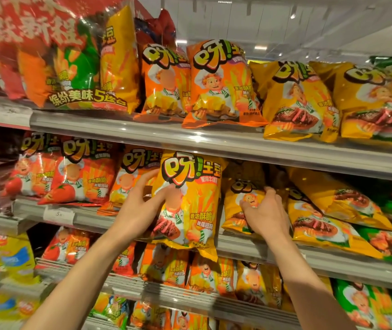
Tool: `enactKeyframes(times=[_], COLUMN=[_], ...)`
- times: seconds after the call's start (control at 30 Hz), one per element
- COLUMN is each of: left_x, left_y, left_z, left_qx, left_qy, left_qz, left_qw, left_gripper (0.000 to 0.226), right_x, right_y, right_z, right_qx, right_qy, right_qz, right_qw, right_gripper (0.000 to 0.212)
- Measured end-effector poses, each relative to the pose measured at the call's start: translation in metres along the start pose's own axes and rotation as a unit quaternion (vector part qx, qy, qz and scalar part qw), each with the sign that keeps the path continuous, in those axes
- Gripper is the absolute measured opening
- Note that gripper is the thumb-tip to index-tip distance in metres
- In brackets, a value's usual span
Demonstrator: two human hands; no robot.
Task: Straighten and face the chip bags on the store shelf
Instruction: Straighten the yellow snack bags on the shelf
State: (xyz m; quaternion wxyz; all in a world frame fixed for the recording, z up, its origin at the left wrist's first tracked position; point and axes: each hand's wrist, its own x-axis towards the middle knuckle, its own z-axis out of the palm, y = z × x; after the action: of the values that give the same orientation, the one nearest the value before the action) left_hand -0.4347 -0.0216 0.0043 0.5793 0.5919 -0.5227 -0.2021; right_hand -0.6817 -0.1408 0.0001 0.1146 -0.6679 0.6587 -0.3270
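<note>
A tall yellow chip bag [190,201] stands upright at the front of the middle shelf [249,248], its bottom hanging over the shelf lip. My left hand [140,208] grips its left edge, fingers spread across the front. Just to the right, a smaller yellow chip bag [235,210] leans back on the same shelf. My right hand [265,213] is clasped over its front and right side. More yellow bags [321,225] lie slumped and tilted farther right.
The top shelf [142,129] carries orange bags [216,84], yellow bags [297,98] and a multipack [75,63] at left. Red tomato-flavour bags [80,172] fill the middle shelf's left. Orange bags [166,267] and green bags [361,306] line the lower shelf.
</note>
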Motion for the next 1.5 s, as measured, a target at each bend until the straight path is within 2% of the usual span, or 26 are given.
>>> enactKeyframes(times=[0.17,0.23,0.43,0.53,0.6,0.67,0.9,1.0,1.13,1.3,1.43,1.5], left_x=[0.003,0.006,0.007,0.008,0.007,0.006,0.005,0.005,0.005,0.001,-0.001,-0.004], left_y=[-0.001,-0.006,-0.006,-0.006,-0.003,-0.002,-0.006,-0.006,-0.003,0.001,0.002,0.004], left_z=[-0.001,-0.002,0.0,-0.001,0.001,0.004,0.005,0.007,0.011,0.012,0.019,0.029], left_qx=[-0.004,-0.007,-0.009,-0.007,-0.006,-0.005,0.003,0.002,0.002,0.004,0.008,0.006], left_qy=[0.001,-0.002,-0.002,-0.001,0.002,0.003,-0.004,-0.004,-0.004,0.003,0.008,-0.001], left_qz=[-0.004,-0.008,-0.013,-0.015,-0.013,-0.01,-0.011,-0.014,-0.004,-0.002,0.01,0.011], left_qw=[1.0,1.0,1.0,1.0,1.0,1.0,1.0,1.0,1.0,1.0,1.0,1.0], left_gripper=[0.049,0.048,0.04,0.051,0.053,0.053,0.06,0.067,0.059,0.053,0.05,0.052], right_x=[0.023,0.021,-0.001,0.008,0.019,0.029,0.036,0.034,0.038,0.054,0.054,0.047], right_y=[0.009,0.007,-0.001,-0.008,-0.009,-0.003,0.026,0.026,0.017,0.016,0.016,0.015], right_z=[-0.009,-0.007,0.022,0.026,0.032,0.039,0.031,0.032,0.038,0.049,0.037,0.025], right_qx=[0.14,0.173,0.098,0.039,-0.005,-0.021,0.003,0.006,0.036,-0.008,0.093,0.164], right_qy=[0.007,0.021,0.103,0.135,0.123,0.073,-0.057,-0.027,0.036,-0.012,-0.017,-0.015], right_qz=[0.06,0.056,-0.063,-0.081,-0.089,-0.083,-0.021,-0.024,-0.007,0.034,0.017,0.002], right_qw=[0.988,0.983,0.988,0.987,0.988,0.994,0.998,0.999,0.999,0.999,0.995,0.986], right_gripper=[0.075,0.073,0.066,0.065,0.068,0.077,0.112,0.106,0.096,0.093,0.093,0.086])
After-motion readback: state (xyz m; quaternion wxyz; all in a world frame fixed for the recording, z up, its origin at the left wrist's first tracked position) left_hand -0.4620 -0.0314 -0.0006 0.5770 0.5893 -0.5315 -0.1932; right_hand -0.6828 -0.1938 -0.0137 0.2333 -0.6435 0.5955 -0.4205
